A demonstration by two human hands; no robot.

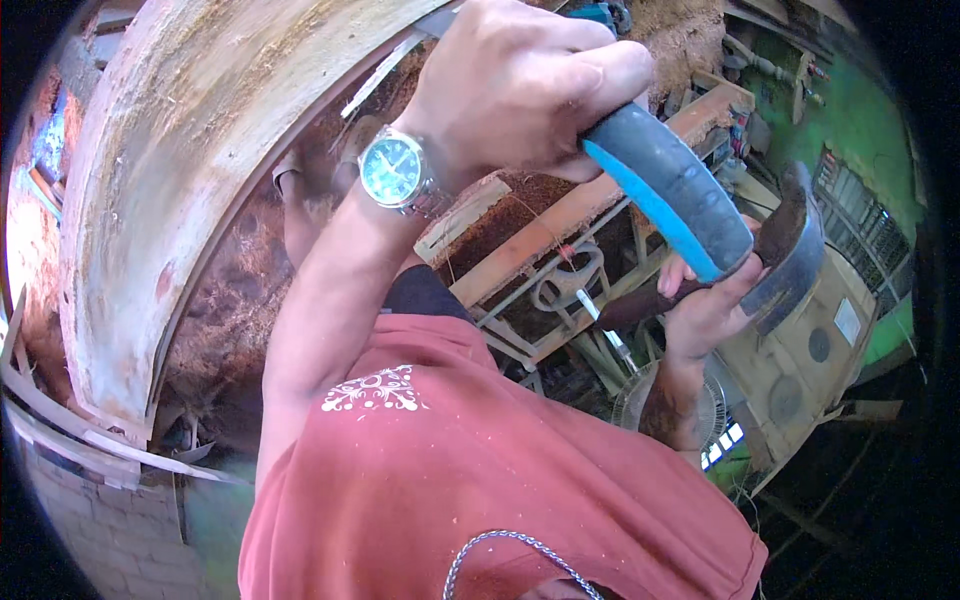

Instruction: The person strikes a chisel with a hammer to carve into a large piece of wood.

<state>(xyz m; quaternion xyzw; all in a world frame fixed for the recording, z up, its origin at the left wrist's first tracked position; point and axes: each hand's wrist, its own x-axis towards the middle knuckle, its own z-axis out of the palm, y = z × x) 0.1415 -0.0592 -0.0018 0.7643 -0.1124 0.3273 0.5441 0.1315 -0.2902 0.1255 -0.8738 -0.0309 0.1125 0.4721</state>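
Observation:
My left hand, with a watch on its wrist, is closed round a tool with a long black-and-blue handle; a grey metal part shows beyond the fingers, near the curved wooden piece. My right hand is closed on the dark wooden handle of a second tool, whose curved, dark head rises at the right. The lower end of the blue-edged handle overlaps my right fingers; whether they touch is unclear.
An orange-brown plank bench with a metal frame stands behind my hands. Wood shavings and offcuts lie around my legs. Loose strips are at the lower left. A tan board with dark circles and a round wire guard are at the right.

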